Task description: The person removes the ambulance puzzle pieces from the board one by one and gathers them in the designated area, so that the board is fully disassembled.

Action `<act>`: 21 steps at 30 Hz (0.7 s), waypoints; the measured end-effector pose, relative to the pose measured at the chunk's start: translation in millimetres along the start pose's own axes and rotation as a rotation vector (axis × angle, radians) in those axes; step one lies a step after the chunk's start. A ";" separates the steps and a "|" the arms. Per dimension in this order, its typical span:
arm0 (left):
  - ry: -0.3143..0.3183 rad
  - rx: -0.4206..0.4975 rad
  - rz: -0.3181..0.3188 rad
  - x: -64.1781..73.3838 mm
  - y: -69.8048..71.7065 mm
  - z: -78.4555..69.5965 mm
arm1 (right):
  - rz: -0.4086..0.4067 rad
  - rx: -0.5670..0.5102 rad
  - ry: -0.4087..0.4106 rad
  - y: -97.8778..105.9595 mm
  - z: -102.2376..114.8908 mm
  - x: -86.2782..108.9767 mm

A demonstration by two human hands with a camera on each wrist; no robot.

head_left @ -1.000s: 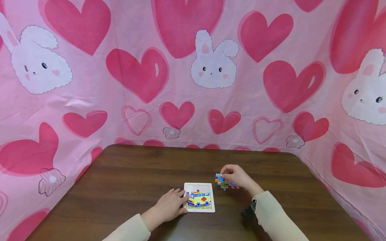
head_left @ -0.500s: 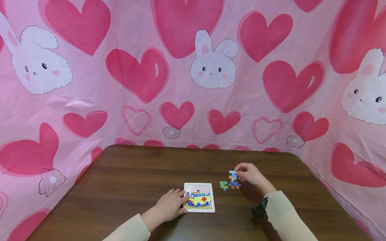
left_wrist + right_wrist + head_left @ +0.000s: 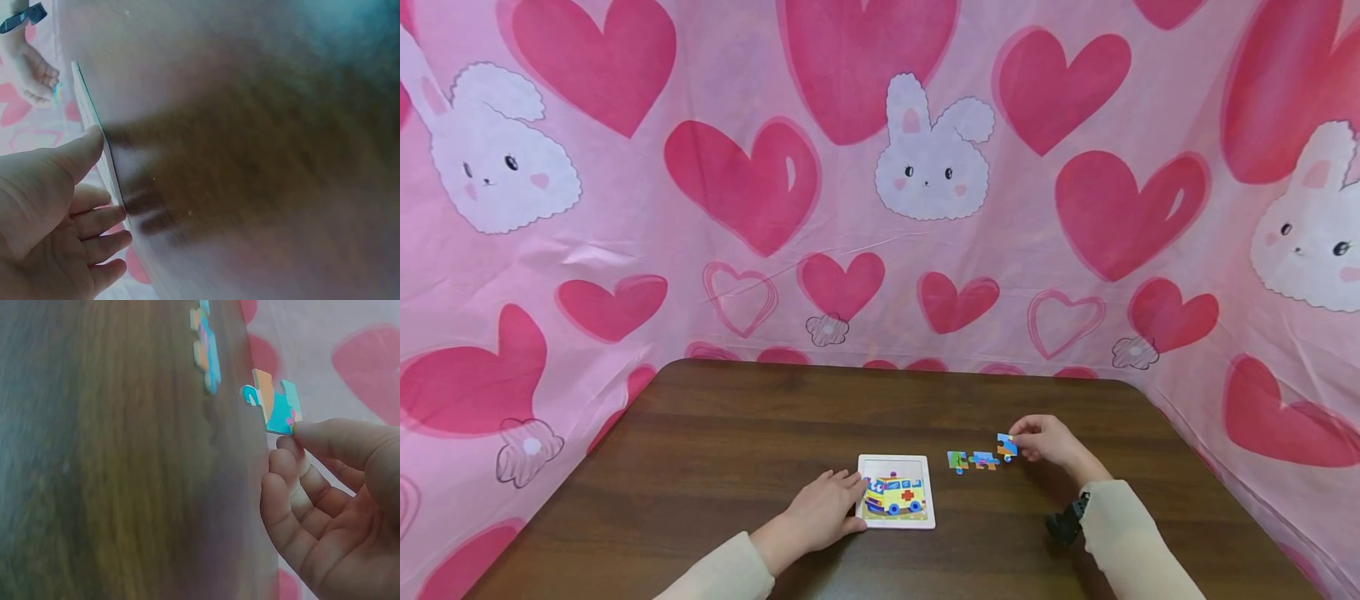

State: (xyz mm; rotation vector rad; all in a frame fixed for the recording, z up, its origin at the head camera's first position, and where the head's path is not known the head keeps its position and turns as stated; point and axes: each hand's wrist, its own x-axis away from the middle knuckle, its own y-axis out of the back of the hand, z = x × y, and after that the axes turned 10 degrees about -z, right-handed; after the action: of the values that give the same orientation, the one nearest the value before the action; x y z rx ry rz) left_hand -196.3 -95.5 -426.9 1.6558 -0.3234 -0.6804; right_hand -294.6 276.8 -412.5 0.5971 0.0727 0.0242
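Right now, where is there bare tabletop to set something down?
Free: table left of the left hand, and between the puzzle frame and the curtain. Crowded: right of the frame, where two loose pieces lie and the right hand pinches a third piece.

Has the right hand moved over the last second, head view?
Yes. Across the head view, the right hand has shifted rightward, farther from the white puzzle tray, which hasn't moved; the pinched jigsaw piece went with it.
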 end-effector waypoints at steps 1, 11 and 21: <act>0.005 -0.002 0.005 -0.1 0.2 -0.1 | 0.002 0.010 -0.001 0.8 -0.8 1.1; 0.012 -0.022 0.016 0.1 0.0 -1.1 | 0.035 0.059 -0.040 4.9 -11.8 4.4; 0.016 -0.038 0.022 -0.4 -1.1 -1.7 | 0.053 0.090 -0.042 3.6 -18.1 4.7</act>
State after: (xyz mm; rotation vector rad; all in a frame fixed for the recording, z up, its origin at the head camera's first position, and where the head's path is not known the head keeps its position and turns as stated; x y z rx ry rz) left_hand -195.8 -93.7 -427.8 1.6192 -0.3149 -0.6528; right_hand -291.3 290.1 -425.7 0.6889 0.0173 0.0599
